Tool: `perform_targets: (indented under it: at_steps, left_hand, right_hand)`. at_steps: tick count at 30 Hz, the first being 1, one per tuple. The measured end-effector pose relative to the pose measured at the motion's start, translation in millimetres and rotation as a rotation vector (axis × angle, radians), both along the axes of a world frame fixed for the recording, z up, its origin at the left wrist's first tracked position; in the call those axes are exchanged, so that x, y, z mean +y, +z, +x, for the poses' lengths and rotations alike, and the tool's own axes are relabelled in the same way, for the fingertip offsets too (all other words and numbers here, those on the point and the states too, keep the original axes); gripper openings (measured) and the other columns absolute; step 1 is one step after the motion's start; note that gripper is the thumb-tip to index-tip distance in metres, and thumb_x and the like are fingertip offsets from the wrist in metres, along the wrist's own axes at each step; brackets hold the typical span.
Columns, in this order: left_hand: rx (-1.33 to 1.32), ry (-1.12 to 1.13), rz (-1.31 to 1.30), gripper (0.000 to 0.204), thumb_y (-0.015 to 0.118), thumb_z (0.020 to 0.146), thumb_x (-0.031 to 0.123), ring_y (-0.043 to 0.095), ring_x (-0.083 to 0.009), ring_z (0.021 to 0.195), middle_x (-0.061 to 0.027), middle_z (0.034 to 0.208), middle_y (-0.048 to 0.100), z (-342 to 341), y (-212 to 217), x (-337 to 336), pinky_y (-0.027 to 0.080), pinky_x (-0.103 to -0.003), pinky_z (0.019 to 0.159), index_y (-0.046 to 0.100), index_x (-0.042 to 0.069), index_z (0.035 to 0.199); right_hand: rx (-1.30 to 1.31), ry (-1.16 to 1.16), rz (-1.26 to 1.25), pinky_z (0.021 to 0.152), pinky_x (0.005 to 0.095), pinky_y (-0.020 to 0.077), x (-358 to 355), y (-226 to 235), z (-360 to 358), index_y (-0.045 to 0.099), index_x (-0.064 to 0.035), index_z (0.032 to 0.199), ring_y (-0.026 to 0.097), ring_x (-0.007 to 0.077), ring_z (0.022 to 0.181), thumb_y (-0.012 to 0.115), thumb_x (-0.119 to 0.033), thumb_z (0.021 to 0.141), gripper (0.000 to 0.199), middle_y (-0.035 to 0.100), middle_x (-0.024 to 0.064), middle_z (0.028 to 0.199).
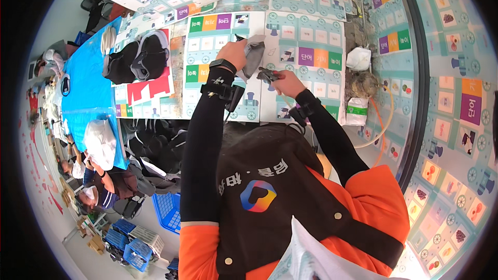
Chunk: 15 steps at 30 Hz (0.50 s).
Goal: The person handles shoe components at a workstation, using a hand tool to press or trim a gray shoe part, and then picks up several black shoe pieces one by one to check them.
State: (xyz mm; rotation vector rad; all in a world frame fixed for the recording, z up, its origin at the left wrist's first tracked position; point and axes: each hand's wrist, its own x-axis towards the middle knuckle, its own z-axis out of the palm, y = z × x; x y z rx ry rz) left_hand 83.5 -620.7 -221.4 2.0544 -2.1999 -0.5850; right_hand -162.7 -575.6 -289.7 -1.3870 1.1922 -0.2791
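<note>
Head view: I count one grey cloth piece grasped in my left hand; right hand clenches one small cutter.

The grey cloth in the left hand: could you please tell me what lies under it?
Under the grey cloth lies a table covered with printed sheets of coloured squares. The left hand grips the cloth; whatever print sits directly beneath it is hidden.
</note>
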Motion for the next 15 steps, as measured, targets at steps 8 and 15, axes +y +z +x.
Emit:
perform_targets:
  at_steps: [8,15]
  left_hand:
    - [0.250,0.345,-0.209,0.024,0.057,0.090,0.014,0.065,-0.0469,0.085,-0.0266,0.089,0.069,25.0,86.5,87.2,0.052,-0.056,0.075,0.062,0.001,0.110]
    - [0.736,0.935,-0.531,0.031,0.058,0.096,0.016,0.068,-0.0255,0.092,-0.0184,0.101,0.070,199.0,16.6,227.2,0.053,-0.038,0.080,0.063,-0.003,0.120]
  right_hand:
    - [0.220,-0.178,-0.570,0.102,0.0440,0.0464,-29.9,-111.2,-124.9,0.055,0.0028,0.133,0.059,0.0414,0.120,0.055,-0.001,0.085,0.048,0.062,0.0286,0.123]
    - [0.772,-0.071,-0.673,0.112,0.0520,0.0360,-40.8,-99.4,-126.6,0.053,0.0069,0.131,0.049,0.0456,0.124,0.066,-0.008,0.077,0.058,0.060,0.0263,0.121]
